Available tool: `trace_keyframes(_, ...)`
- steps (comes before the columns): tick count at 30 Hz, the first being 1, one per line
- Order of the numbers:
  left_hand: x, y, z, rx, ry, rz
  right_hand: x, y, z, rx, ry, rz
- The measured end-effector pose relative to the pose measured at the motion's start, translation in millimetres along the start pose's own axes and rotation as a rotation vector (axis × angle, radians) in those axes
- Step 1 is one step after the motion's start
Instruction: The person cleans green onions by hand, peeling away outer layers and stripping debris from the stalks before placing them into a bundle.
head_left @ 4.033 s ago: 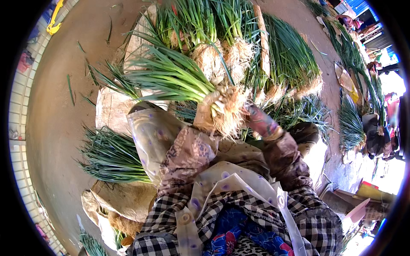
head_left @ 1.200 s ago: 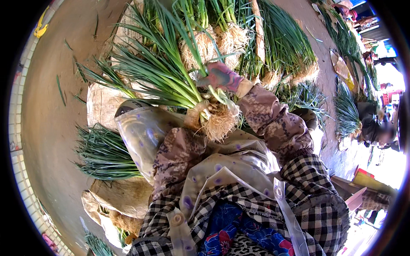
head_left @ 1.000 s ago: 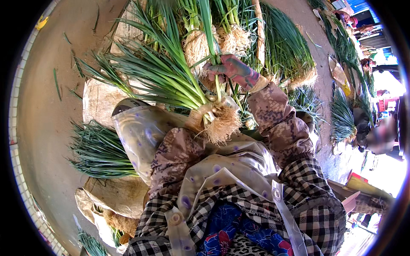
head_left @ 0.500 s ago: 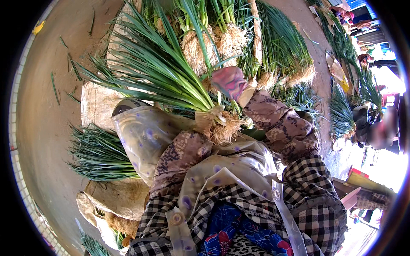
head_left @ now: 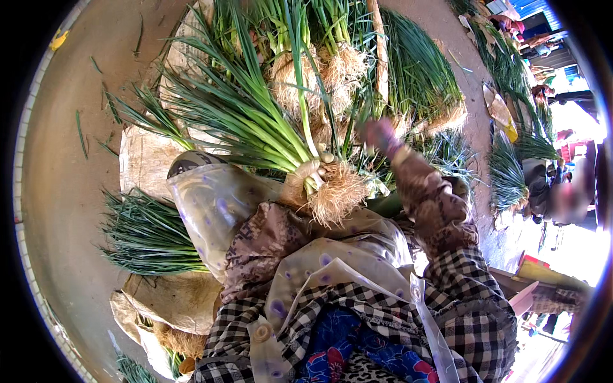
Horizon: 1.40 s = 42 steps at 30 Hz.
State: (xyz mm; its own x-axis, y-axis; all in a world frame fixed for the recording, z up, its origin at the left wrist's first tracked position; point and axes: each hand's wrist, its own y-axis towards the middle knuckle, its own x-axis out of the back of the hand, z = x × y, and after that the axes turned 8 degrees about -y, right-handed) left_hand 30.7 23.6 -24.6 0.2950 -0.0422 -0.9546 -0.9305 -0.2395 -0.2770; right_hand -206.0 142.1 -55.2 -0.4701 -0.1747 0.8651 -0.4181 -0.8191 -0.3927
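Note:
My left hand (head_left: 297, 182), in a tan glove, is wrapped round the white stems of a bunch of green onions (head_left: 281, 137). The bunch lies aslant over my lap, its long leaves fanning to the upper left and its pale root tuft (head_left: 335, 195) hanging by my wrist. One stalk (head_left: 304, 121) stands steeper than the others and meets the bunch near my fingers. To the right of it, my right hand (head_left: 381, 135), in a pinkish patterned glove, is blurred by motion near loose greens. Its fingers are smeared, so whether anything is in them does not show.
Tied bunches with thick roots (head_left: 345, 67) lie ahead, beside a wooden pole (head_left: 381, 51) and a larger heap of green onions (head_left: 418, 70). Another bunch (head_left: 150, 233) rests at left above sacking (head_left: 175, 300). At far right are more greens (head_left: 507, 172) and people.
My right hand has moved from beside the held bunch outward to the right. A stalk now stands steeply at the bunch, and the root tuft shows more fully.

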Motion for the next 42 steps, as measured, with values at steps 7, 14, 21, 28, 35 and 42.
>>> trace_keyframes(7, 26.5, 12.2, -8.0, -0.036, 0.302, 0.161, -143.6, -89.9, -56.8, 0.443, -0.695, -0.210)
trace_keyframes(14, 49.6, 51.8, 7.1, 0.364, 0.379, 0.251, 16.4, -17.7, 50.1, 0.243, 1.450, 0.023)
trace_keyframes(21, 48.1, 65.8, 89.7, 0.225, -0.150, -0.021, -2.8, -10.2, 107.5, 0.236, 0.325, -0.226)
trace_keyframes(28, -13.6, 37.8, 85.7, -0.051, 0.311, 0.092, 10.2, 17.1, 83.8, 0.448, 1.053, -0.027)
trace_keyframes(35, -43.8, 15.2, 53.3, 0.042, 0.809, 0.607, 172.5, -33.3, 104.1, 0.257, 0.880, -0.047)
trace_keyframes(42, 82.6, 22.9, 14.7, 0.180, 0.923, 0.046, 235.3, -39.2, 59.4, 0.404, 1.219, -0.191)
